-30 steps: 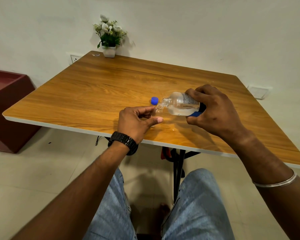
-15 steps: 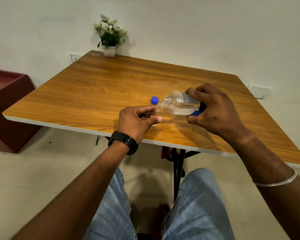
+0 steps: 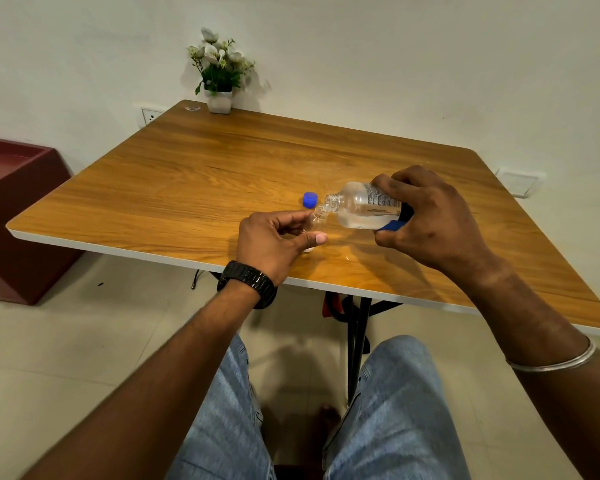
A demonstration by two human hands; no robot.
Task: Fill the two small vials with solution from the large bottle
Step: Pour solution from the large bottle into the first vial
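My right hand [image 3: 430,220] grips the large clear bottle [image 3: 359,206], which has a printed label and a blue base. The bottle lies tipped nearly flat, its open neck pointing left and down. Its mouth meets the mouth of a small clear vial [image 3: 316,216] that my left hand [image 3: 274,242] pinches between fingers and thumb, tilted toward the bottle. Clear liquid lies along the bottle's lower side. A blue cap [image 3: 309,199] sits on the wooden table [image 3: 187,188] just behind the vial. A small pale object [image 3: 308,250] shows under my left thumb; I cannot tell what it is.
A white pot of flowers [image 3: 219,77] stands at the table's far left corner. A dark red cabinet [image 3: 11,209] is on the floor to the left. The table's near edge [image 3: 153,252] runs just below my hands, with my knees beneath it.
The bottle has tipped a little further, its neck now lower against the vial. Both hands stay in the same place.
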